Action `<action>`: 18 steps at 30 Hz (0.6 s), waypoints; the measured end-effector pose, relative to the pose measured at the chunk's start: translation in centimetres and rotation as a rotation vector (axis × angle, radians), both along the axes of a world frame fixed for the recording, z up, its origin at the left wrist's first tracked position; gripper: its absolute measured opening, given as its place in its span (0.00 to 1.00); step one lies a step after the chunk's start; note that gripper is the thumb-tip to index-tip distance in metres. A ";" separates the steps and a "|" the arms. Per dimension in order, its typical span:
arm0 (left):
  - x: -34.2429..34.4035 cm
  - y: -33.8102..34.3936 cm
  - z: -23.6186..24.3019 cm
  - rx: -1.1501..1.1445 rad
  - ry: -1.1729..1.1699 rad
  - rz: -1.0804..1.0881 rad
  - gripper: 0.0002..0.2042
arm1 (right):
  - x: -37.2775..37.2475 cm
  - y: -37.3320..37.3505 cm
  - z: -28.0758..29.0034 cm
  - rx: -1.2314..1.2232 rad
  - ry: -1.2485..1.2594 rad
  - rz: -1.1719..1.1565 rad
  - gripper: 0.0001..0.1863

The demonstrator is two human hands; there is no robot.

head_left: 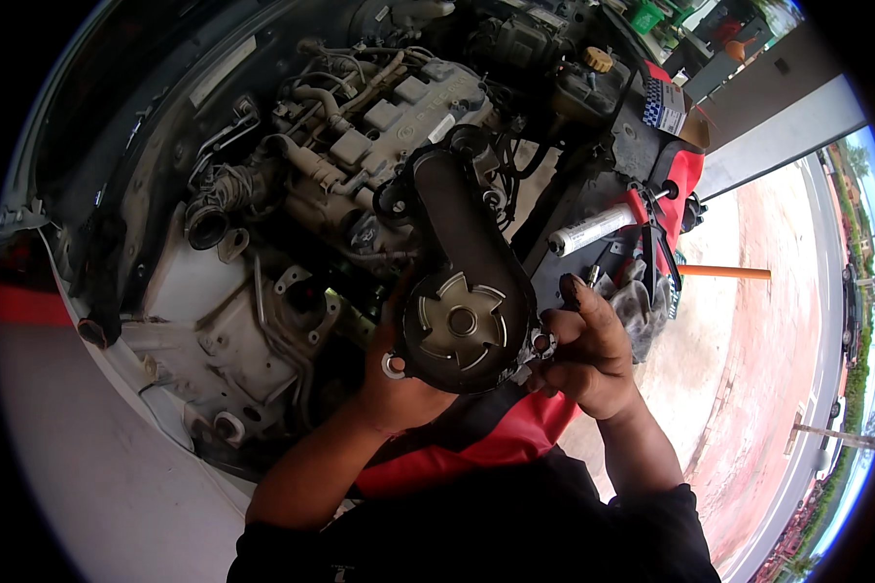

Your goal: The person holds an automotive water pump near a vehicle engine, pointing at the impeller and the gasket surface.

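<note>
A dark water pump [437, 233] with a long neck is held up over the engine bay, its metal impeller [462, 321] facing me. My left hand [399, 394] is closed around its lower left side from beneath; most of the fingers are hidden behind the housing. At the lower right edge, my right hand [590, 360] grips the pump by a bolt lug [542, 342], with the index finger raised and its tip dark with grime. Shiny, ragged material sits around that lug; I cannot tell what it is.
Behind the pump lies the engine [408, 117] with its hoses. To the right are a caulking gun with a white cartridge [593, 229], a grey rag [637, 306] and a box [665, 107]. A red fender cover [515, 428] drapes the car's near edge.
</note>
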State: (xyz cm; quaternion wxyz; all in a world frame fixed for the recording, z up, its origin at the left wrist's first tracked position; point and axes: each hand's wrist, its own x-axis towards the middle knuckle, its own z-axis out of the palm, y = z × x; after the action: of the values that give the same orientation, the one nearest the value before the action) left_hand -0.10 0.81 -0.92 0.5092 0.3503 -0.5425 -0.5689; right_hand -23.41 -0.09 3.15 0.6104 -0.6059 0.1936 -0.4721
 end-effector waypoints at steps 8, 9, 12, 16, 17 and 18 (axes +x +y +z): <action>-0.1 -0.8 1.5 -0.246 -0.195 -0.002 0.31 | 1.2 -1.8 1.4 -0.531 0.429 -0.212 0.44; -0.1 -0.9 1.6 -0.300 -0.225 0.017 0.30 | 1.4 -1.8 1.2 -0.573 0.447 -0.252 0.44; 0.1 -1.0 1.3 -0.349 -0.241 0.016 0.29 | 0.8 -1.6 1.2 -0.673 0.584 -0.320 0.44; -0.3 -0.8 1.2 -0.351 -0.231 0.040 0.29 | -0.2 -1.4 1.5 -0.826 0.793 -0.422 0.44; -0.4 -0.8 1.3 -0.327 -0.206 0.055 0.30 | -0.4 -1.3 1.4 -0.778 0.762 -0.442 0.44; -0.6 -0.6 1.3 -0.201 -0.121 0.048 0.31 | -0.6 -1.1 1.1 -0.730 0.730 -0.460 0.43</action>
State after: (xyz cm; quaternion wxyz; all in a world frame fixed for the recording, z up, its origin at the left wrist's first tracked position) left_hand -0.65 0.21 0.34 0.5216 0.3443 -0.6179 -0.4771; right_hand -23.99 -1.19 4.21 0.1360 -0.8438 0.3437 -0.3891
